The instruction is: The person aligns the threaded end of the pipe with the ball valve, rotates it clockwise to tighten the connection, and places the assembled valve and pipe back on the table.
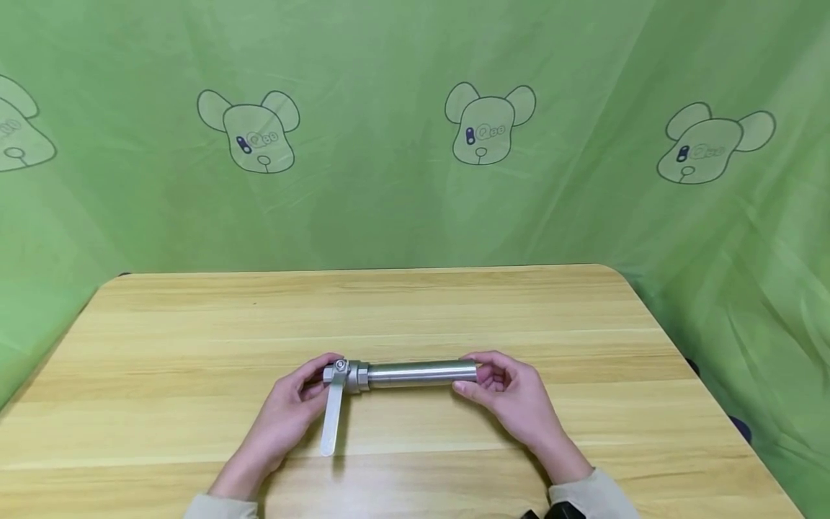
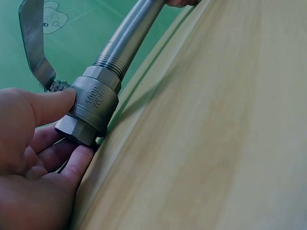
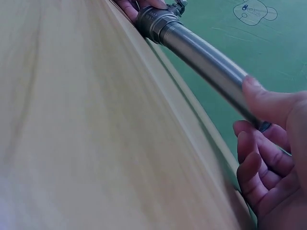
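A metal ball valve [image 2: 93, 103] marked "1000 WOG" is joined to a threaded steel pipe [image 1: 421, 372], and the two lie crosswise in front of me. My left hand [image 1: 292, 407] holds the valve body, thumb on its side and fingers around its hex end. The flat lever handle [image 1: 333, 418] points toward me in the head view. At the pipe's right end, my right hand [image 1: 512, 396] grips with thumb and fingers, as the right wrist view also shows. Some pipe threads [image 2: 110, 63] show beside the valve's hex collar.
The wooden table [image 1: 194, 324] has rounded far corners. Behind and beside it hangs a green cloth [image 1: 376, 202] printed with mouse heads. A black object [image 1: 563, 511] shows at the bottom edge by the right sleeve [image 1: 593, 496].
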`<state>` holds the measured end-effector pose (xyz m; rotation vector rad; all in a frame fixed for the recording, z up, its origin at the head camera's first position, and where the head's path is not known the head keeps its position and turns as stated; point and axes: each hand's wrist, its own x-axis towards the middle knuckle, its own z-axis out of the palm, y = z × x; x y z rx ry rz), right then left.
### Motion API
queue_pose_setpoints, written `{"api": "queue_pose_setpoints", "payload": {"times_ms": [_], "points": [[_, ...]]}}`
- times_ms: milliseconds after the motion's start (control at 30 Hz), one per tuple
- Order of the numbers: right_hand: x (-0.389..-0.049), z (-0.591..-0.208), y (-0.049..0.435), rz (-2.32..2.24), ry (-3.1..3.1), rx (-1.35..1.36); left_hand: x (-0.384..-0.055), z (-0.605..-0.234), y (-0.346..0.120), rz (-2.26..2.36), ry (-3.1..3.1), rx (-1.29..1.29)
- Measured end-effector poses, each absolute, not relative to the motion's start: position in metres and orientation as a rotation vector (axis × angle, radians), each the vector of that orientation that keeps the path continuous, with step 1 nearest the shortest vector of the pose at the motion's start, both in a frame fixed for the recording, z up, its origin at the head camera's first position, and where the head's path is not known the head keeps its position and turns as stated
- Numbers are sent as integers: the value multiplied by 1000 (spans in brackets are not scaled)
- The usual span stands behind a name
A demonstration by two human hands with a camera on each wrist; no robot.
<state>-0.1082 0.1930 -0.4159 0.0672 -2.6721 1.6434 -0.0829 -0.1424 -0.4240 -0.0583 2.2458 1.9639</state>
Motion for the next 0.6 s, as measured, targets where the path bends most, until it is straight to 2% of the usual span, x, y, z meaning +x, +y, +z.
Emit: {"api": "queue_pose_setpoints", "payload": {"times_ms": [600], "points": [[-109, -418, 179, 1564, -2679, -99, -82, -424, -141, 1957, 2248, -61]]}}
